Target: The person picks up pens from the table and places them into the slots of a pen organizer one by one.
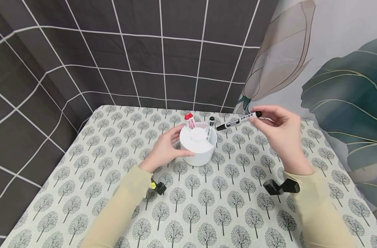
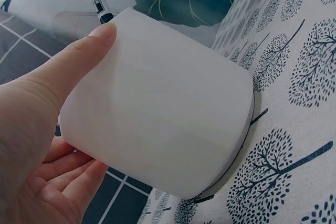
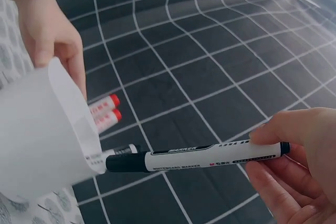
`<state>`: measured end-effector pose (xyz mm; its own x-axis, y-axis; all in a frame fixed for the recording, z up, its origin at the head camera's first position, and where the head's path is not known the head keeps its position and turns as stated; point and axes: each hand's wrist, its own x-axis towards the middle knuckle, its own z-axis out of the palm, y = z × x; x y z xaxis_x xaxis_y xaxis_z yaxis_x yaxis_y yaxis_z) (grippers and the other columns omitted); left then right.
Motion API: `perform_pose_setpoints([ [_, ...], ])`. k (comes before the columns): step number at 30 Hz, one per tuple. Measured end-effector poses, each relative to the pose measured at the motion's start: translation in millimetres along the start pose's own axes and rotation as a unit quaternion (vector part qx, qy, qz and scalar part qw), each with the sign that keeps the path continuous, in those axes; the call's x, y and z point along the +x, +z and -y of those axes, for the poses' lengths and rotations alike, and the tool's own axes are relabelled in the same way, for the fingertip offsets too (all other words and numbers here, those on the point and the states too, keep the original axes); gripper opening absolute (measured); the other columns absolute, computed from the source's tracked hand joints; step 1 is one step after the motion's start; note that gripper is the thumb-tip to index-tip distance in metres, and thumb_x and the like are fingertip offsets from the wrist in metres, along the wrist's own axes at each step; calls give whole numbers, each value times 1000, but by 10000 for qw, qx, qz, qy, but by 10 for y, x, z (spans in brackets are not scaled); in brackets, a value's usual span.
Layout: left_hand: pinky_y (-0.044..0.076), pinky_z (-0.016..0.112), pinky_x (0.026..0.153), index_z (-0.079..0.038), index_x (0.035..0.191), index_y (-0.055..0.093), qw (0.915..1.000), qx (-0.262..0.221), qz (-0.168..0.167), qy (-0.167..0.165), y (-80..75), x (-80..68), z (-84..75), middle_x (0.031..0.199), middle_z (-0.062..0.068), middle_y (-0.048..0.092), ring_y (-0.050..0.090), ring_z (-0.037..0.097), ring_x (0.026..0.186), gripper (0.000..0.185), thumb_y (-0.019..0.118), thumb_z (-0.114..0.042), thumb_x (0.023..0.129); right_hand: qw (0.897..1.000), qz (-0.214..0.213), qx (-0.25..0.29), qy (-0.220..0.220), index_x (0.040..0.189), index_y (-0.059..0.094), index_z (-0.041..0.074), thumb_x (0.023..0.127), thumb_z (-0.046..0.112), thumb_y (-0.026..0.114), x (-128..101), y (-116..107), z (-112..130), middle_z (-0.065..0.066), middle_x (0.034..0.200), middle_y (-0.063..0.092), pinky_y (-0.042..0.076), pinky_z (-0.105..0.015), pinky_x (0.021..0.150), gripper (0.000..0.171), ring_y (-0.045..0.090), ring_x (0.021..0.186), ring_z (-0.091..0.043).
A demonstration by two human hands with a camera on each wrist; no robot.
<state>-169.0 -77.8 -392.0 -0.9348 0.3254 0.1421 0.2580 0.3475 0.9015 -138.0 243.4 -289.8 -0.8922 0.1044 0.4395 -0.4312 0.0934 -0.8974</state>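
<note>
A round white pen holder [image 1: 197, 156] with inner compartments stands on the table. My left hand [image 1: 164, 148] grips its left side, thumb on the near wall and fingers around the back. Two red-capped markers [image 1: 190, 121] lean in its back-left compartment, and a black-capped marker [image 1: 210, 128] stands in the right one. Between thumb and fingers, my right hand [image 1: 282, 134] pinches a black whiteboard marker [image 3: 210, 158] by its rear end. That marker slants, its black cap pointing left and down beside the holder's right rim in the head view.
A white cloth with black tree prints covers the table [image 1: 191, 206]. Dark curtain [image 1: 145, 51] with a white grid hangs behind and to the left. At the right hangs a leaf-patterned curtain [image 1: 346, 86]. Each wrist wears a small black camera [image 1: 281, 187].
</note>
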Motion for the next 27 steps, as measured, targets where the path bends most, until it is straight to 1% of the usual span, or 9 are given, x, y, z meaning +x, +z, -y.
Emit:
perform_pose_setpoints([
  [3,44,28,109,-11,155,42,10000,7,-4,-15,3,1,4,152,3,49,53,21,132,106,98,-32,67,9998,188,51,69,111,74,-6,83,-8,80,-14,78,-9,-12,104,74,59,-26,85,30,74,89,-18],
  [6,43,28,109,-11,155,42,10000,13,-7,-15,2,3,7,152,3,49,53,21,132,106,98,-31,67,9993,309,-67,186,112,74,-5,83,-5,81,-24,145,-33,-12,103,73,60,-26,83,29,75,87,-18],
  [11,44,28,109,-9,155,41,10000,12,7,11,0,12,8,152,5,48,53,22,132,108,98,-30,67,9961,576,-581,337,113,74,-2,85,0,82,-26,246,-150,-10,101,73,61,-27,82,29,74,88,-16],
  [15,44,28,109,-8,156,40,10000,-20,29,14,0,18,11,152,5,48,53,22,132,109,98,-30,66,9930,808,-798,334,114,73,-3,86,-1,81,-24,327,-276,-9,102,72,60,-28,83,29,72,91,-15],
  [20,43,28,109,-8,155,40,10000,-36,39,-23,1,19,4,152,5,48,53,23,133,109,98,-31,66,9914,947,-846,300,113,71,-7,85,-3,80,-17,414,-395,-10,103,71,60,-27,85,29,69,93,-14],
  [24,43,28,109,-7,155,40,10000,-9,44,-50,4,20,-6,153,6,48,52,23,133,109,98,-31,66,9882,1115,-970,407,113,71,-6,85,-3,80,-23,477,-471,-13,106,71,60,-27,84,30,70,93,-13],
  [27,43,29,110,-7,155,40,10000,-31,51,-47,3,17,-8,153,6,47,52,23,133,109,98,-32,66,9850,1206,-1141,479,113,71,-3,85,-1,80,-37,515,-516,-15,108,71,60,-26,84,30,71,92,-14],
])
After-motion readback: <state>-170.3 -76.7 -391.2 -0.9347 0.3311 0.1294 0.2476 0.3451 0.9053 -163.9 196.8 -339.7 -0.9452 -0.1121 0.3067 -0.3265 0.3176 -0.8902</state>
